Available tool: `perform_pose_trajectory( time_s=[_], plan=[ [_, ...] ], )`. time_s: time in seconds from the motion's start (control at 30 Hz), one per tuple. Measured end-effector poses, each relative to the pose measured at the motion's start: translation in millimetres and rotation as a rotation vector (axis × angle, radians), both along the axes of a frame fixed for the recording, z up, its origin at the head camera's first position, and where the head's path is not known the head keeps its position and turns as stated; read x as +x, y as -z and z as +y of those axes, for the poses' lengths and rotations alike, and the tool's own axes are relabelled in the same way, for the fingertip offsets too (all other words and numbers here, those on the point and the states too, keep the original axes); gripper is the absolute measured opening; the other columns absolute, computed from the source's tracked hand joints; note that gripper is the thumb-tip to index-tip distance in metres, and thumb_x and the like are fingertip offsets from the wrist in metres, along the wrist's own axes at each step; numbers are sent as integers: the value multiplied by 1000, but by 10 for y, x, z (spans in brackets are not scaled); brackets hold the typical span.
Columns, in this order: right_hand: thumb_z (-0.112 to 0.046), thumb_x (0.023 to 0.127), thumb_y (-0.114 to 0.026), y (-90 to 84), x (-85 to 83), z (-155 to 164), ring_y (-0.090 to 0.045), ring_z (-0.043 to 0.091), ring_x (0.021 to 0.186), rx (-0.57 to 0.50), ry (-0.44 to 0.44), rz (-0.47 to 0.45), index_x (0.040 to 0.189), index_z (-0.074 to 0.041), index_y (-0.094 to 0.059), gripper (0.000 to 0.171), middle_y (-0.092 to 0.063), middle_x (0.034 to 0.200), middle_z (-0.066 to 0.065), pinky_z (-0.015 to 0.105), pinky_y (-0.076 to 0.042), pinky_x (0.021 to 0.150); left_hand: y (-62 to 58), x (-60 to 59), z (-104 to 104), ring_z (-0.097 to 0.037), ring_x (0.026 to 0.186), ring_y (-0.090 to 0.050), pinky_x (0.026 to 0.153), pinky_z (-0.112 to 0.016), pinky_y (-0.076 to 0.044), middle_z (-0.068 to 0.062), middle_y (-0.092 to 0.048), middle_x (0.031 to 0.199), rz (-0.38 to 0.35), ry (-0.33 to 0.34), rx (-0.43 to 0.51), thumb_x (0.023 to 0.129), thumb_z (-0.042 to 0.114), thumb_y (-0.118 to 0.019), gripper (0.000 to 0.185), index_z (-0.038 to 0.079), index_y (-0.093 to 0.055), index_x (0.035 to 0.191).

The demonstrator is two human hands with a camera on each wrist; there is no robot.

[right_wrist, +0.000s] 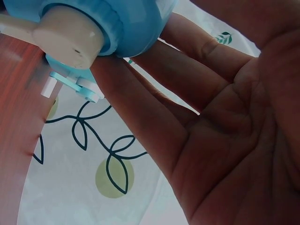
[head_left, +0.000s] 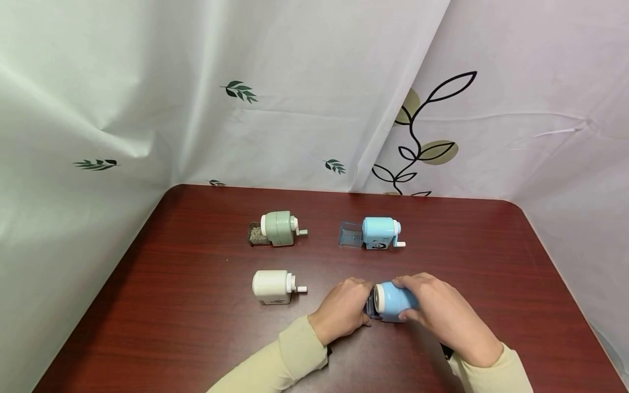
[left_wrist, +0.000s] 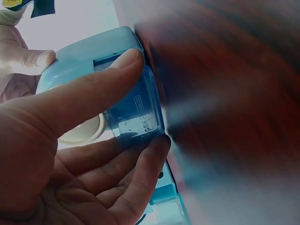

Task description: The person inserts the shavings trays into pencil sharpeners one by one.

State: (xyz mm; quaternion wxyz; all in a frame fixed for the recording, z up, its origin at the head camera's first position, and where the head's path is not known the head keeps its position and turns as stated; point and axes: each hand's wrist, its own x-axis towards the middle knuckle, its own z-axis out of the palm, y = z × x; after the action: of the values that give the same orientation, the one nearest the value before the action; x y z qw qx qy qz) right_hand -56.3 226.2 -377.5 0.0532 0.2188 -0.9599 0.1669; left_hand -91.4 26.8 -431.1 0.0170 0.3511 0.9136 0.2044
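Green sharpener (head_left: 281, 228), far edge: drawer holds shavings; both hands (head_left: 344, 311) (head_left: 437, 308) grip blue sharpener (head_left: 393, 301), left fingers (left_wrist: 140, 173) pinching its drawer (left_wrist: 138, 112)

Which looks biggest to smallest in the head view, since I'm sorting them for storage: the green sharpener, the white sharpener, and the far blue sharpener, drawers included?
1. Far blue sharpener, widest with its clear drawer pulled out.
2. Green sharpener, drawer also out, slightly narrower.
3. White sharpener, no drawer showing.
The bodies alone look about alike, and the white one sits nearer the camera.

Head view high, looking down; wrist views close, sharing blue sharpener (head_left: 393, 301).
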Motion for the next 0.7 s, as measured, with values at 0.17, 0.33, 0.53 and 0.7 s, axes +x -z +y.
perform_pose_trajectory(
  time_s=[0.17, 0.33, 0.53, 0.7],
  plan=[
    [-13, 61, -95, -1, 1, -3, -67, 20, 95, 2, -1, 3, 107, -7, -72, 52, -71, 102, 2, 42, -55, 77, -5, 3, 14, -13, 85, -68, 74, -24, -56, -3, -71, 90, -4, 5, 11, 60, 18, -98, 48, 5, -71, 98],
    [-14, 62, -95, -1, 4, 0, -67, 20, 94, 0, -1, 1, 107, -8, -72, 51, -71, 102, 2, 42, -55, 76, -14, 10, 30, -14, 86, -67, 75, -24, -55, -4, -71, 91, -19, -6, 3, 61, 18, -98, 49, 4, -72, 101],
    [-13, 61, -95, -3, 5, -5, -67, 19, 94, -4, 6, -2, 107, -8, -72, 51, -71, 102, 2, 42, -55, 76, 1, 14, 60, -15, 87, -67, 76, -24, -55, -4, -71, 93, -23, -18, -11, 63, 20, -97, 51, 3, -72, 103],
    [-14, 62, -95, 1, 3, 1, -67, 20, 94, -2, 4, 0, 107, -8, -72, 51, -71, 102, 2, 42, -55, 76, 8, 19, 75, -16, 88, -67, 75, -23, -55, -8, -71, 97, -65, -35, 19, 64, 20, -97, 63, 1, -65, 115]
  ],
)
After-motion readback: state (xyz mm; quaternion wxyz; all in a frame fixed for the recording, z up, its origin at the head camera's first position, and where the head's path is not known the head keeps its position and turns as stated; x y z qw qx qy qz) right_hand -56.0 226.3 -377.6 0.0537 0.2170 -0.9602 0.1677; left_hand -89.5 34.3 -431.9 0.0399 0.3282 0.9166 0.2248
